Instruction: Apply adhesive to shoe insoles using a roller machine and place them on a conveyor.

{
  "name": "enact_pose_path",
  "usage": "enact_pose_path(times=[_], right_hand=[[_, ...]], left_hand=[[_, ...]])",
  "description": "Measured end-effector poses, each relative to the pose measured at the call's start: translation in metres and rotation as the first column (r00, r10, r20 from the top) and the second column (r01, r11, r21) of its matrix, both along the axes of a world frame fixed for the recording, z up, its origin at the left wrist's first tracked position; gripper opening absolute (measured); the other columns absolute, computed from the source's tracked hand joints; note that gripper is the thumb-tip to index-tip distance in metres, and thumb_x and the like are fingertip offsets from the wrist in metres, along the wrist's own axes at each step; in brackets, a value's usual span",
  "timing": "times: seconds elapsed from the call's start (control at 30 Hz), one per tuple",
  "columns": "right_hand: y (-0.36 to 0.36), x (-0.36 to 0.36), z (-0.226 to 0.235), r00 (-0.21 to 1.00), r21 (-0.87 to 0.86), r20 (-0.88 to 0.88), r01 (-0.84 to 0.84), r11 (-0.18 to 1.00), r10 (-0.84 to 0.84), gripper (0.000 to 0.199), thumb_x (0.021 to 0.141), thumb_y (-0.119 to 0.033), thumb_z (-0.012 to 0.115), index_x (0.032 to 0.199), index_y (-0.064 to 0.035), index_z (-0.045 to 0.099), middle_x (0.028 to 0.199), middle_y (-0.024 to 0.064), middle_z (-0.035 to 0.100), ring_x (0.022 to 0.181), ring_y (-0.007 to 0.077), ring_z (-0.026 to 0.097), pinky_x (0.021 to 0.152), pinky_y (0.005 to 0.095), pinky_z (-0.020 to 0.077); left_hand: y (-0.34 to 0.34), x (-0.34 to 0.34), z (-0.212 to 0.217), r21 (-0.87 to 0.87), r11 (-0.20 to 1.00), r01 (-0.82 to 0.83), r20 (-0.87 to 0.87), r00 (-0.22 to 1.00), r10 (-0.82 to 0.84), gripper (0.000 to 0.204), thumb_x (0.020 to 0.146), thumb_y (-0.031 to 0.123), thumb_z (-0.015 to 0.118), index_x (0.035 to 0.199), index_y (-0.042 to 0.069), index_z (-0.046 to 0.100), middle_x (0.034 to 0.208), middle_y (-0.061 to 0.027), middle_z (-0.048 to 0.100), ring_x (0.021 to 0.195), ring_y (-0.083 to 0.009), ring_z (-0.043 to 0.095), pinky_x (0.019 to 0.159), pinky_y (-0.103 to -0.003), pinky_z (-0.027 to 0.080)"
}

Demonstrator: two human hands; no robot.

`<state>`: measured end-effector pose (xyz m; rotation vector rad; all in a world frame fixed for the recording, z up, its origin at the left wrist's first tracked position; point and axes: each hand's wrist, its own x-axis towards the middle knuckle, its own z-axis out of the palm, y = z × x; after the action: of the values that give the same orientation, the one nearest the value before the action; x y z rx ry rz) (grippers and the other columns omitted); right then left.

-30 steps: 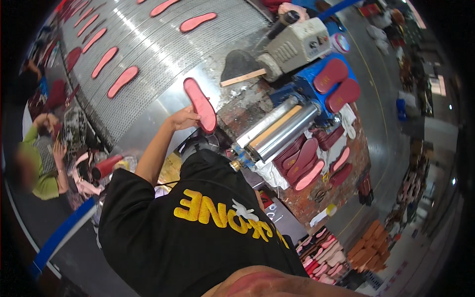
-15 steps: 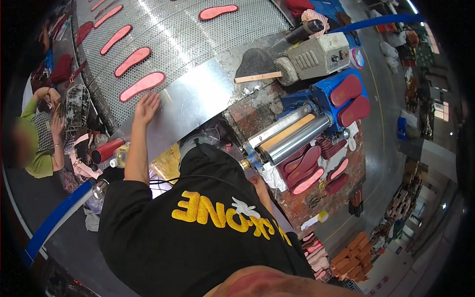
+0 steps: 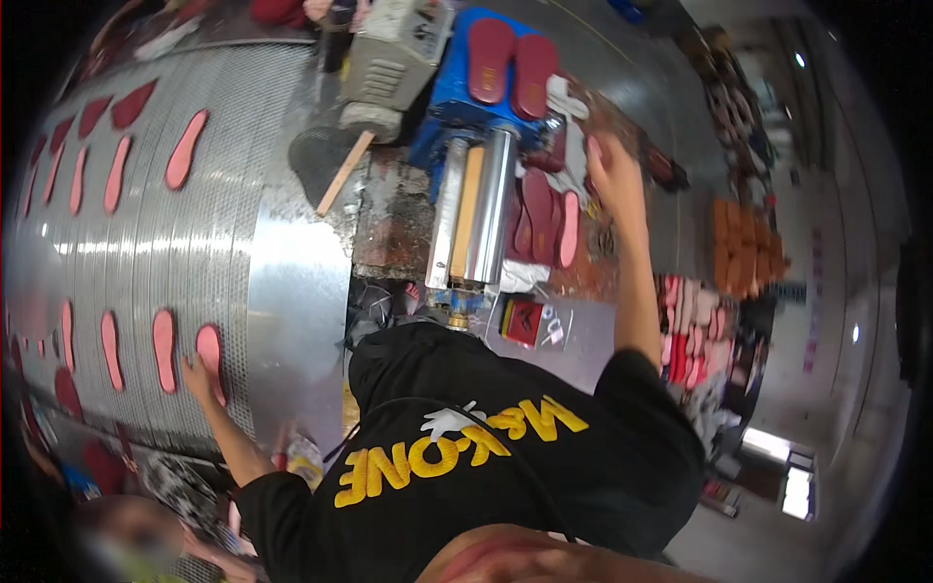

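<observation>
One pink sole (image 3: 208, 342) lies on the metal mesh belt (image 3: 194, 238), at the right end of its nearer row and close to the smooth metal plate (image 3: 299, 277). The left hand (image 3: 200, 381) overlaps its left edge, fingers partly spread; whether they have hold of it, I cannot tell. Three more pink soles (image 3: 164, 350) lie clearly in that row, left of the hand. The farther row shows at least four soles (image 3: 187, 149), with some dark red pieces (image 3: 133, 104) beyond them; blur near the belt's left end prevents a full count.

The right hand (image 3: 616, 177) is over the far side of the worn brown table (image 3: 593, 277), fingers curled, a patch of pink at its tips. Whether it grips anything, I cannot tell. Near it are several overlapping dark red soles (image 3: 535, 214), too crowded to count, and one pink-topped sole (image 3: 570, 228) beside them.

One roller machine (image 3: 494, 204) stands left of these, and two dark red soles (image 3: 491, 60) lie on its blue housing. One grey machine (image 3: 394, 58) stands next to it, with one wooden strip (image 3: 345, 173) below.

One line of big yellow letters (image 3: 466, 457) crosses the black shirt (image 3: 525, 486), with one white glove-shaped figure (image 3: 452, 420). Gold marks on the dark red soles are too small to read.
</observation>
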<state>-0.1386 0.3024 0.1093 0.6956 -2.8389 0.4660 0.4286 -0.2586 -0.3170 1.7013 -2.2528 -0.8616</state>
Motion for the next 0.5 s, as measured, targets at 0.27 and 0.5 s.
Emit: enact_pose_path(times=[0.27, 0.5], right_hand=[[-0.122, -0.072, -0.038, 0.972, 0.224, -0.179, 0.192, 0.955, -0.154, 0.072, 0.074, -0.058, 0.061, 0.102, 0.0090, 0.056, 0.093, 0.0296, 0.062, 0.090, 0.0415, 0.062, 0.077, 0.0454, 0.0492], [-0.117, -0.118, -0.052, 0.978, 0.266, 0.035, 0.190, 0.945, -0.206, 0.074, 0.073, -0.049, 0.067, 0.103, 0.0173, 0.053, 0.097, 0.0347, 0.060, 0.098, 0.0417, 0.060, 0.082, 0.0418, 0.0478]], left_hand=[[0.040, -0.024, -0.006, -0.090, 0.987, 0.136, 0.284, 0.953, -0.106, 0.046, 0.089, 0.037, 0.049, 0.124, 0.008, 0.054, 0.111, -0.0294, 0.055, 0.100, -0.0441, 0.053, 0.085, -0.049, 0.044], [0.104, -0.031, 0.023, -0.103, 0.985, 0.139, 0.127, 0.984, -0.126, 0.035, 0.086, 0.023, 0.054, 0.115, 0.004, 0.055, 0.107, -0.0277, 0.051, 0.097, -0.0415, 0.052, 0.084, -0.046, 0.043]])
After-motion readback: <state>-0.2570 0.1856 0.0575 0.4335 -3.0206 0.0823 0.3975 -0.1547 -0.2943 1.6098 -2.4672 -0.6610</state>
